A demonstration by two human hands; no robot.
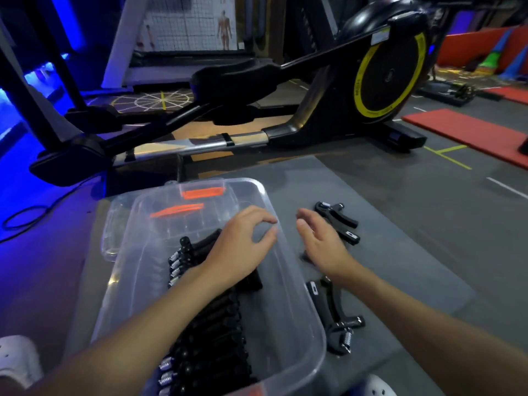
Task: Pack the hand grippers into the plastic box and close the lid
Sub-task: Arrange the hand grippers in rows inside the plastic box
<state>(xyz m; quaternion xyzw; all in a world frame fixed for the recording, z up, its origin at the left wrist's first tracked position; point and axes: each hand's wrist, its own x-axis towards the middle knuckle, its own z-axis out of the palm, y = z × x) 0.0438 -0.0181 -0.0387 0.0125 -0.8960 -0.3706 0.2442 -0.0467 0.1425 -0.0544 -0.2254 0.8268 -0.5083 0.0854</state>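
While the left hand (243,244) and right hand (320,242) hover slack and empty, the black sprung hand grippers (338,222) right of the clear plastic box (237,192) look stiff, light, best grasped by one handle.

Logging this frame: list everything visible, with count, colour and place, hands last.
plastic box: one, clear with orange latches, on the mat
lid: one, clear, showing past the box's left wall
packed hand grippers: many, count unclear, black with silver springs, inside the box
loose hand grippers: two plainly seen, black, on the mat right of the box
mat: one, grey, under the box
elliptical trainer: one, black with yellow ring, behind the mat
red mats: at least two, floor at far right
white shoes: two, bottom edge
left hand: empty, over the box
right hand: empty, over the mat
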